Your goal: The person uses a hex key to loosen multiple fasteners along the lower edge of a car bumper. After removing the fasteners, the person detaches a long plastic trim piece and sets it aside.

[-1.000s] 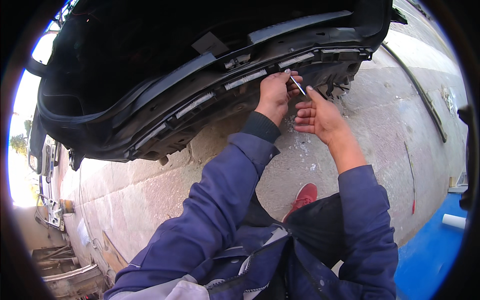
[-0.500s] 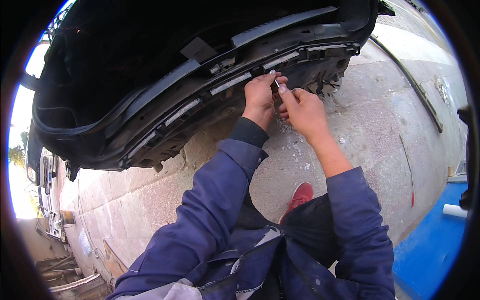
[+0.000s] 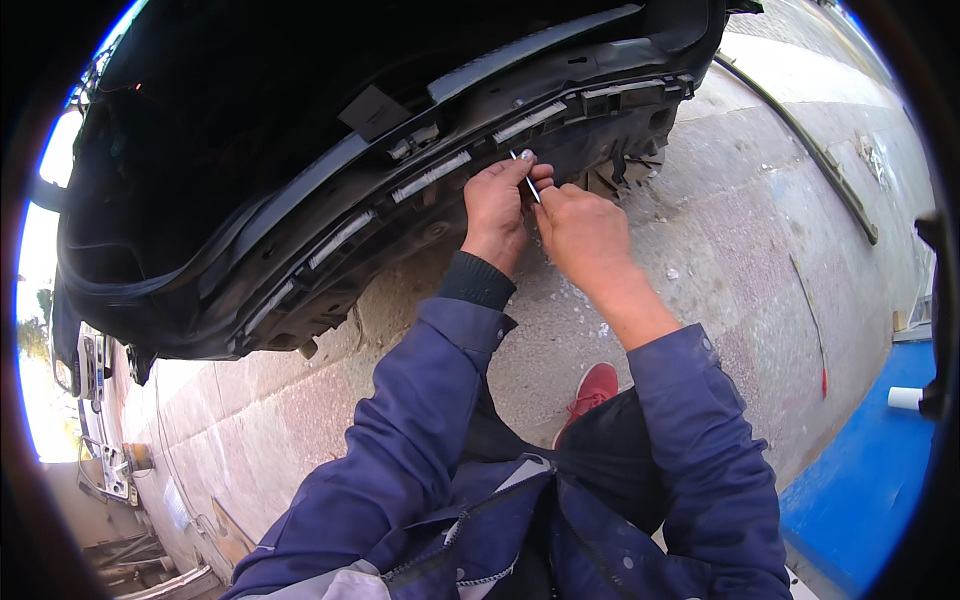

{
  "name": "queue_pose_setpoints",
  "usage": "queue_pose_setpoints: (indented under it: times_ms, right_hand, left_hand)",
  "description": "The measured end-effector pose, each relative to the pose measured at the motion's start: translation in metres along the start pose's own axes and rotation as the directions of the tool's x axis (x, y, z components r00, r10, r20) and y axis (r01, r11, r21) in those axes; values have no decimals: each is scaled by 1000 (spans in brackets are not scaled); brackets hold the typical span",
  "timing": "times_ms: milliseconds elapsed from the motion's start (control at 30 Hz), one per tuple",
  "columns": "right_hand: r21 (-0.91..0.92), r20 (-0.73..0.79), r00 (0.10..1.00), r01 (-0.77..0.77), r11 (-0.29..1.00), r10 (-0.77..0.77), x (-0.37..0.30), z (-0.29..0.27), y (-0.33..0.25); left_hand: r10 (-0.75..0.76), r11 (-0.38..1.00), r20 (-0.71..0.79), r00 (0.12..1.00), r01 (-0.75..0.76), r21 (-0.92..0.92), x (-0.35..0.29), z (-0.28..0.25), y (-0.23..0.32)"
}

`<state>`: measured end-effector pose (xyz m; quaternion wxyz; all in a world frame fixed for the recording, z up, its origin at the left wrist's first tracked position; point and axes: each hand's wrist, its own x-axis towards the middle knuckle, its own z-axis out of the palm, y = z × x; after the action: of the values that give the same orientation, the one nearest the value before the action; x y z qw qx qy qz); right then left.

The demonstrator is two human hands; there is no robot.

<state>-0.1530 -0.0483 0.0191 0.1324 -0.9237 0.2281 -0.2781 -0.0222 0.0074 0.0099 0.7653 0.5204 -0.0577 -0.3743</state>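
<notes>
Between the two hands sits a thin metal tool (image 3: 527, 180), a slim bright shaft like a small screwdriver or pick, and both hands close on it: the left hand (image 3: 497, 205) pinches its upper part between thumb and fingertips close under the bumper edge, while the right hand (image 3: 583, 232) curls narrowly round the lower part, the knuckles of the two hands touching. The tip of the tool points up into the lower rim of a black plastic car bumper (image 3: 330, 150), which lies with its inner side showing, ribbed and channelled, with several pale oblong strips (image 3: 432, 175) along its mounting rail. The tool looks light and stiff, smooth enough to slip in bare fingers, so a hold low on the shaft with the other hand steadying near the tip seems the sound way to guide it. The bumper is judged bulky but not heavy, flexible along its length and brittle at its small tabs and clips, best borne by the thick rail rather than the thin lip. Both forearms wear dark blue work sleeves (image 3: 420, 420), the right one pushed up from the wrist. Below the hands lies pale stone paving (image 3: 720, 230) scattered with small white chips, a red shoe (image 3: 592, 392) showing between the arms, a long dark trim strip (image 3: 800, 150) lying on the ground well apart to the right, and a blue surface (image 3: 860, 480) at the lower right.
</notes>
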Motion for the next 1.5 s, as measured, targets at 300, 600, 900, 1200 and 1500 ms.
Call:
queue_pose_setpoints:
  times_ms: [300,600,900,1200,1500]
  right_hand:
    - [478,412,728,-685,550,548,25,-22,13]
    - [695,655,681,-713,92,328,19,-10,15]
    - [-54,45,994,-97,994,100,11,-17,19]
    - [-41,65,994,-85,996,88,12,-29,25]
    - [452,156,802,-577,680,577,36,-76,92]
  left_hand:
    - [7,991,121,993,10,-137,0,7,-2]
    - [-37,939,164,986,91,-333,11,6,-9]
    - [-109,731,-160,981,-30,-682,24,15,-11]
    - [-195,715,-276,941,-57,-697,30,33,-4]
    - [-138,906,-282,950,6,-423,0,5,-41]
